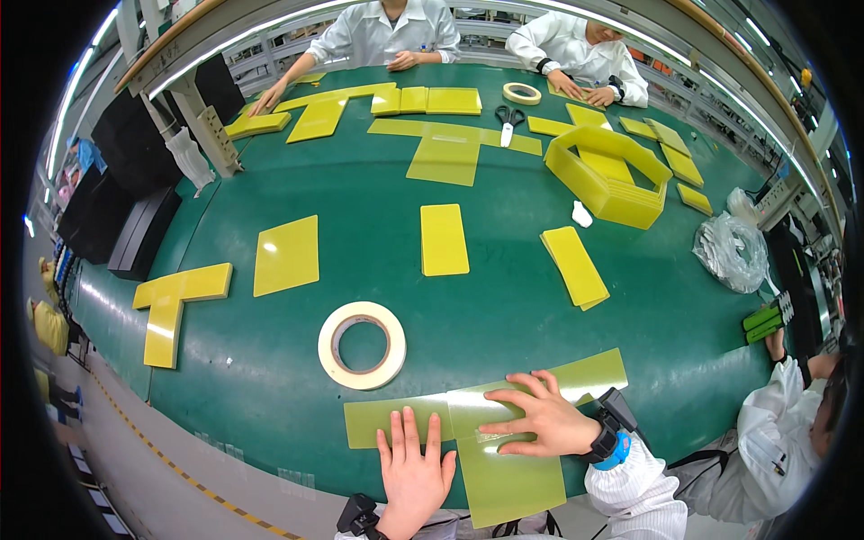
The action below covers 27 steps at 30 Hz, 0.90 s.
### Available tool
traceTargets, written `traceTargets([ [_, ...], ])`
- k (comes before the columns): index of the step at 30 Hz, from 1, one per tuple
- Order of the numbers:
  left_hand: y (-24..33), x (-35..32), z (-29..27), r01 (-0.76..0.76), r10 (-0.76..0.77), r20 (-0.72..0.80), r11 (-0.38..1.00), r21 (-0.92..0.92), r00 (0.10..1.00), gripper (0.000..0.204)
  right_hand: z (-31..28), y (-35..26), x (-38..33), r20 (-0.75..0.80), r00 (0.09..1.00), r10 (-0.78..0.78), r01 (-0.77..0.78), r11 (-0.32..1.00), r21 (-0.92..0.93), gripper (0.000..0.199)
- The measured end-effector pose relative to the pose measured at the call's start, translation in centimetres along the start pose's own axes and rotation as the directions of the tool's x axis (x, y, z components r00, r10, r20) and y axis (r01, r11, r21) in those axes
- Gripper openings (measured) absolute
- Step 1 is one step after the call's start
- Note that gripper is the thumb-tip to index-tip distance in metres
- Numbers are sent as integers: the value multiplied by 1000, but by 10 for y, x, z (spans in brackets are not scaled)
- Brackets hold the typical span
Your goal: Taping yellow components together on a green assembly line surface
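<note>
Thin yellow-green sheets lie in a T shape at the table's near edge: a left strip [364, 427], a right strip [598, 367] and a wider sheet [515, 490] pointing toward me. My left hand [416, 472] rests flat on the left strip, fingers stretched. My right hand [535, 421] is spread over the place where the sheets meet. A shiny, wrinkled clear patch, perhaps tape, shows under its fingertips. Just beyond my hands lies a large roll of cream tape [363, 381].
Yellow stacks include a T-shaped one [164, 315], a single sheet [288, 256], a middle stack [445, 240] and a right stack [574, 266]. Farther off are an octagonal yellow frame [621, 205], scissors [508, 126] and a plastic bag [731, 252]. Co-workers sit opposite and at right.
</note>
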State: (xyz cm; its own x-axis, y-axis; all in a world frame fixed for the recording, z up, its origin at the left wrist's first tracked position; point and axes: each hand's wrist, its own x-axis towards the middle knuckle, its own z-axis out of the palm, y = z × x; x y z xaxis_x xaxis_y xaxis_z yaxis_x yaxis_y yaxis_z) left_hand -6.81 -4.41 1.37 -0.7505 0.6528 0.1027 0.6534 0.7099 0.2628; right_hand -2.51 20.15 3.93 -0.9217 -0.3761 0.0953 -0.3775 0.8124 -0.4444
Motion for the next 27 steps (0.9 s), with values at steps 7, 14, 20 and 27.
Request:
traceTargets([
  [7, 0, -2, 1, 3, -3, -2, 1000, 12, 1000, 59, 0, 0, -1, 1, 1000, -5, 5, 1000, 7, 36],
  [14, 2, -1, -1, 6, -6, -5, 1000, -28, 1000, 61, 0, 1, -2, 1, 1000, 1, -1, 1000, 12, 36],
  [20, 2, 2, 1, 7, -8, -24, 1000, -30, 1000, 60, -1, 2, -2, 10, 1000, 10, -10, 1000, 4, 37],
  [27, 4, -2, -8, 117, -116, -17, 992, 48, 993, 60, 2, -4, 5, 16, 1000, -12, 12, 999, 53, 40],
])
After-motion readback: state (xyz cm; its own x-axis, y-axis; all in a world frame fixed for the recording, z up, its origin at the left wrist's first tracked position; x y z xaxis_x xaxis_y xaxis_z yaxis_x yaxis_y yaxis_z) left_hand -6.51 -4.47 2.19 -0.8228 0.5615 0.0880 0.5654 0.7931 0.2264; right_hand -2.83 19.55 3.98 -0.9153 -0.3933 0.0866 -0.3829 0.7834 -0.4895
